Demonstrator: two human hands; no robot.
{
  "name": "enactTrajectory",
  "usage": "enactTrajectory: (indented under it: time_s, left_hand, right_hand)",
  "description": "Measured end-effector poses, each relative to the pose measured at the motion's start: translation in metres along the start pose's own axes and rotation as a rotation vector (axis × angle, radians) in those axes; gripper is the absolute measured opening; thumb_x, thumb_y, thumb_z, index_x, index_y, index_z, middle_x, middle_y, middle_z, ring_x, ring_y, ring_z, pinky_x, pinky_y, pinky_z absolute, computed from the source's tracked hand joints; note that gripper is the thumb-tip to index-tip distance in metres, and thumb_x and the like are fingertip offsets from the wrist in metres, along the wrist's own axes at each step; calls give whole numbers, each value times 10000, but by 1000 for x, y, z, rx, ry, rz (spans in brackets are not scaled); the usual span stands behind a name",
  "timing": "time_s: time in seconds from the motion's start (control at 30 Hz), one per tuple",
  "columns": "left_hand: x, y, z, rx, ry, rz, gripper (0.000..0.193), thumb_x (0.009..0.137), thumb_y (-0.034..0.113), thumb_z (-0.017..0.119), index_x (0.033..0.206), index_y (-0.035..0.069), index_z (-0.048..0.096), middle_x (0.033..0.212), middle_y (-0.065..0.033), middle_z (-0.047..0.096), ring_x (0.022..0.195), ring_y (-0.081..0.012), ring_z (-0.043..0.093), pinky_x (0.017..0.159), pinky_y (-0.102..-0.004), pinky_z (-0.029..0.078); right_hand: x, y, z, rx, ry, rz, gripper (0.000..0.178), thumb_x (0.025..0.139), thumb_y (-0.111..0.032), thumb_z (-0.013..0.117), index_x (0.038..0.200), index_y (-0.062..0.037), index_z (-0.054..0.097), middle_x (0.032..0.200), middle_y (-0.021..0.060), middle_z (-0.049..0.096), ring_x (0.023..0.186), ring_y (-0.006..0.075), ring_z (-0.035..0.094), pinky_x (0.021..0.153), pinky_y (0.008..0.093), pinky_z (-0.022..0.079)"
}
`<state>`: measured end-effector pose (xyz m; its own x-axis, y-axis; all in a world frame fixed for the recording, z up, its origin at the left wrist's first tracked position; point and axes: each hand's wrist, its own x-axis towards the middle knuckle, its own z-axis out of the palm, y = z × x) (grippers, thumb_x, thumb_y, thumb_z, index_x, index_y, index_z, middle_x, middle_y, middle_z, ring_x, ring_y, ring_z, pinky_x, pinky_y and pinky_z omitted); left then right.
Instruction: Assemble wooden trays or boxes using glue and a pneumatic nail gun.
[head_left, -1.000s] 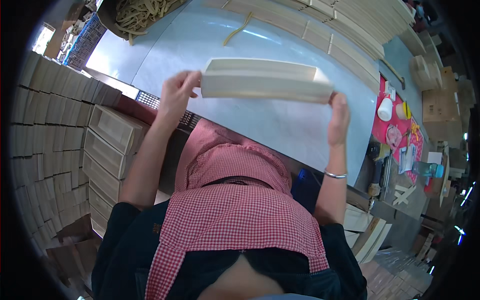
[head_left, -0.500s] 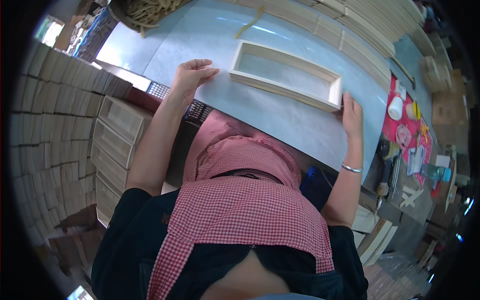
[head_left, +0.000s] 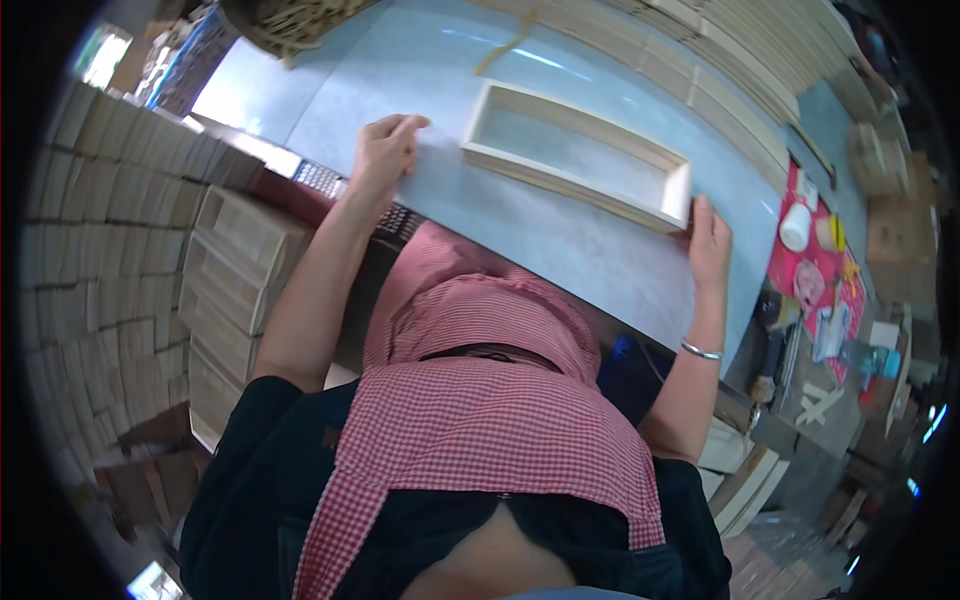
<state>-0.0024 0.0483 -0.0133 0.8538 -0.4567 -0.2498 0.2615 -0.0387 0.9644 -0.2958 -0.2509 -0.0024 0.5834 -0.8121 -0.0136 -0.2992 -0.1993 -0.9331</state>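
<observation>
1. Step in hand, as I judge it from my remote seat: placing the rectangular pale-wood frame (head_left: 575, 188) on the blue-grey counter (head_left: 560, 250).
2. The frame lies slantwise between my two hands, open middle facing up, its right end the nearer to me.
3. My left hand (head_left: 385, 160) is off the frame, beyond its left end, fingers curled narrow; I see nothing in them.
4. My right hand (head_left: 710, 245) is at the frame's right end, fingers close together; I cannot tell whether they touch the wood.
5. A yellowish strip (head_left: 517, 40) ends just beside the frame's far left corner.
6. Any next two-handed hold, I judge, calls for opening my left fingers and bringing them across to the left end, with my right pressing lightly so the frame does not skid.
</observation>
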Motion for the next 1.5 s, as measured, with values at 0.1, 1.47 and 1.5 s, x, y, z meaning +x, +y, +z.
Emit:
enactTrajectory:
  time_s: [0.1, 1.47, 1.5]
  left_hand:
    - [2, 9, 6, 110, 13, -5, 282, 975, 221, 642, 1053, -48, 673, 725, -23, 542, 597, -80, 472, 530, -191, 352]
    - [-66, -12, 12, -255, 112, -39, 214, 971, 102, 634, 1131, -36, 671, 874, -22, 590, 658, -49, 509, 606, -169, 436]
    - [-65, -17, 8, -263, 103, -43, 211, 975, 101, 624, 1131, -33, 672, 847, -15, 579, 645, -45, 494, 600, -169, 432]
  right_hand:
    - [13, 9, -2, -63, 11, -42, 481, 1064, -379, 479, 899, 36, 657, 772, 43, 625, 690, 111, 516, 639, 258, 455]
    - [126, 67, -185, -357, 809, 162, 680, 862, -427, 700, 1324, 28, 496, 1092, 221, 658, 946, 311, 689, 795, 369, 572]
    - [119, 48, -173, -204, 856, 134, 645, 888, -389, 687, 1328, 32, 474, 1093, 222, 643, 933, 292, 690, 773, 332, 575]
